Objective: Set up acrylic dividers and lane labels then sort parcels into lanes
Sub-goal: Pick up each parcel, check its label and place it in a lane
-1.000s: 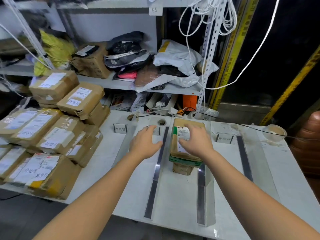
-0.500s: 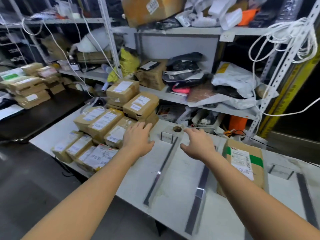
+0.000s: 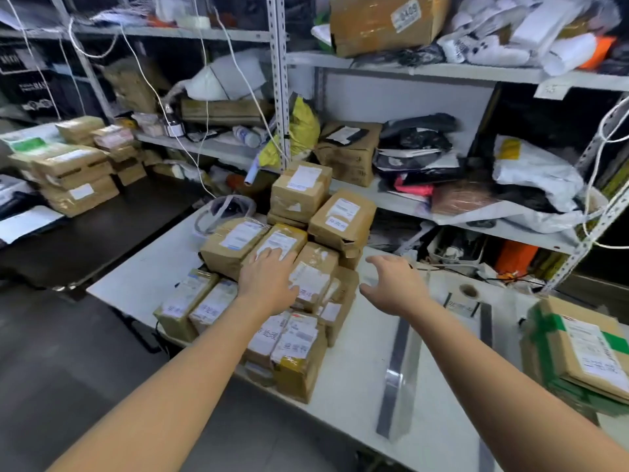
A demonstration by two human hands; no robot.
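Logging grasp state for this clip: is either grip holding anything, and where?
Nothing held: the left grip is spread flat over a brown cardboard parcel in the pile; the right grip hangs open above the white table.

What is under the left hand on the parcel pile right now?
The left hand lies open, fingers on the white label of a brown parcel. Its palm hides that parcel's near end and part of the neighbouring parcel; contact there cannot be seen.
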